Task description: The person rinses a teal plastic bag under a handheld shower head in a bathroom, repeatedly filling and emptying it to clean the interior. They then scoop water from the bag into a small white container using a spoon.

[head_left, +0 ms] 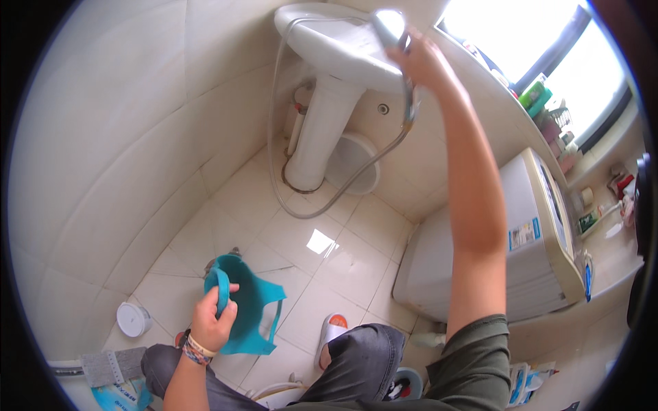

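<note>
My left hand (213,318), with bands on its wrist, grips the rim of a teal plastic bucket or basin (247,303) tilted above the tiled floor. At the top, my right hand (421,59) is closed round the handle of a shower head (389,25), raised beside the white pedestal sink (339,51). The hand is slightly blurred. A grey shower hose (342,192) hangs from the handle in a long loop and passes up over the sink's rim.
A white bucket (354,164) stands behind the sink pedestal. A washing machine (478,257) is at the right, below a windowsill with bottles (535,97). A lidded white tub (133,319) stands on the floor at the left. A small blue bin (415,383) is beside my knee.
</note>
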`<state>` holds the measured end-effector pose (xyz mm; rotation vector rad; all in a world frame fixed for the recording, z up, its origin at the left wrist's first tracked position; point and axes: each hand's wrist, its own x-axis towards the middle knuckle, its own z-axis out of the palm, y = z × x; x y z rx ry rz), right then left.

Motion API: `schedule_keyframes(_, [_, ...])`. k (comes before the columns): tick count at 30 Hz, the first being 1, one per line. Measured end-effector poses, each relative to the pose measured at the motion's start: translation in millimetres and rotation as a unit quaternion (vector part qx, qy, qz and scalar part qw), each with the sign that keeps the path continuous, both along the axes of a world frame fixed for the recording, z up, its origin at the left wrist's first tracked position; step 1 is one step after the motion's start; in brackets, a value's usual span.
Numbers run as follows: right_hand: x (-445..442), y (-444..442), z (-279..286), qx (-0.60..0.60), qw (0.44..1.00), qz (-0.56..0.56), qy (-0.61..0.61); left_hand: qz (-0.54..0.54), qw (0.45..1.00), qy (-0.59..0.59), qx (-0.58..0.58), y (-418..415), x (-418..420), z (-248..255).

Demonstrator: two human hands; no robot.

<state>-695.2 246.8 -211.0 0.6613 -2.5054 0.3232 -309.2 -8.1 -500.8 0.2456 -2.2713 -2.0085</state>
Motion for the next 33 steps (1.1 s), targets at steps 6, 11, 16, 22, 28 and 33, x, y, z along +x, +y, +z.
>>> schedule_keyframes(6, [-182.9, 8.1, 55.3, 0.048, 0.998, -0.043, -0.026, -0.019, 0.999, -0.033, 0.000, -1.5, -36.1, -21.0])
schedule_keyframes(11, [-247.7, 13.6, 56.4, 0.068, 0.993, -0.048, -0.083, -0.023, 0.997, -0.064, 0.034, -11.0, -58.1, -18.7])
schedule_keyframes(16, [-288.4, 25.6, 68.8, 0.127, 0.983, -0.114, -0.065, -0.013, 0.995, -0.082, 0.048, -15.8, -70.8, -18.9])
schedule_keyframes(22, [-294.0, 11.9, 62.6, 0.143, 0.982, -0.096, -0.081, 0.004, 0.994, -0.088, 0.068, -31.0, -73.7, -32.8])
schedule_keyframes(28, [-291.2, 6.8, 63.7, 0.161, 0.973, -0.129, -0.106, -0.007, 0.992, -0.080, 0.102, -37.3, -78.0, -24.7])
schedule_keyframes(33, [-266.2, 8.8, 50.7, 0.104, 0.970, -0.145, -0.166, -0.023, 0.990, -0.061, 0.125, -39.2, -78.7, -36.0])
